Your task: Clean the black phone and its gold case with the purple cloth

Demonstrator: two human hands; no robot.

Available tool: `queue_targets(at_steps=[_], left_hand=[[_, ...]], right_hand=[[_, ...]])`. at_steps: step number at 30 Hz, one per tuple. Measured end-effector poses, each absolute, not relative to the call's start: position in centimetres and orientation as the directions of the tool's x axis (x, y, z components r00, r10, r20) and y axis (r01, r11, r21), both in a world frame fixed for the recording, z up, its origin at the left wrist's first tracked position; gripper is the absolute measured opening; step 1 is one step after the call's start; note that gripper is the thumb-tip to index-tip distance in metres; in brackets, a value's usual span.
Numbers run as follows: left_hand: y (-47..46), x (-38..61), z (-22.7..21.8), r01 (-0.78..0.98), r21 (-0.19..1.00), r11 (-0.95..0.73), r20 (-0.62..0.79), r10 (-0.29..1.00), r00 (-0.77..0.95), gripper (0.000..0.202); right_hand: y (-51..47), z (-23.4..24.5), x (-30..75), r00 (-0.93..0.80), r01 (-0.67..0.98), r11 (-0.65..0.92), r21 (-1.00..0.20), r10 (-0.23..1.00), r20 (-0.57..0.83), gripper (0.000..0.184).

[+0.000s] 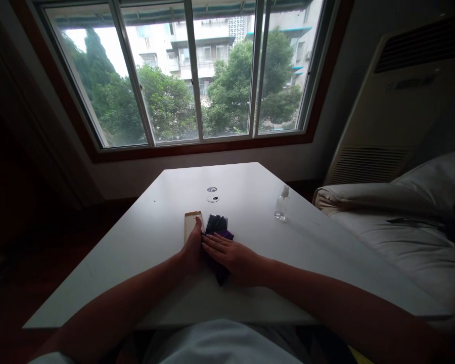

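A dark-screened smartphone (pixel 217 222) is at the middle of the white table, its lower part covered. My left hand (pixel 192 243) grips it along its left edge, thumb raised and the other fingers mostly hidden. My right hand (pixel 233 255) presses a purple cloth (pixel 223 275) onto the phone, fingers stretched and close together. Part of the cloth shows past the fingertips and hangs below the palm. Just behind my left thumb lies a gold phone or phone case (pixel 190 225), partly covered by that hand.
The white table (pixel 136 227) holds a clear spray bottle (pixel 281 203) to the right and two small round items (pixel 213 199) farther back. A pale leather sofa (pixel 364 207) stands at the right. Beyond the table is a window (pixel 200 76), with a tall air conditioner (pixel 398 101) beside it.
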State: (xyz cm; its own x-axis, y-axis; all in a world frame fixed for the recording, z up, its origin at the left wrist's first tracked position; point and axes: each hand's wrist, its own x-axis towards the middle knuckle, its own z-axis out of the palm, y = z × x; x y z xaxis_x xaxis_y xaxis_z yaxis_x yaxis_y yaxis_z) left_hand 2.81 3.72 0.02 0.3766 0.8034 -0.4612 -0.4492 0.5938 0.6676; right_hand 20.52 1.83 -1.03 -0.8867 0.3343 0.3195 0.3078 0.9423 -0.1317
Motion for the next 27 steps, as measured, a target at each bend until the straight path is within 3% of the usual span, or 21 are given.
queue_targets(at_steps=[8,16,27], left_hand=[[4.2,3.1,-0.9,-0.464,0.692,0.552,-0.404,0.830,0.385,0.078],[3.7,3.1,-0.8,-0.448,0.699,0.557,-0.271,0.787,0.555,0.076],[2.5,2.8,-1.8,-0.398,0.767,0.503,-0.209,0.783,0.586,0.078]], right_hand=[[3.3,-2.0,21.2,-0.843,0.391,0.899,-0.198,0.436,0.316,0.093],[5.6,-3.1,22.5,-0.775,0.465,0.822,-0.327,0.557,0.298,0.087],[7.5,-5.3,22.8,-0.624,0.577,0.714,-0.397,0.698,0.350,0.067]])
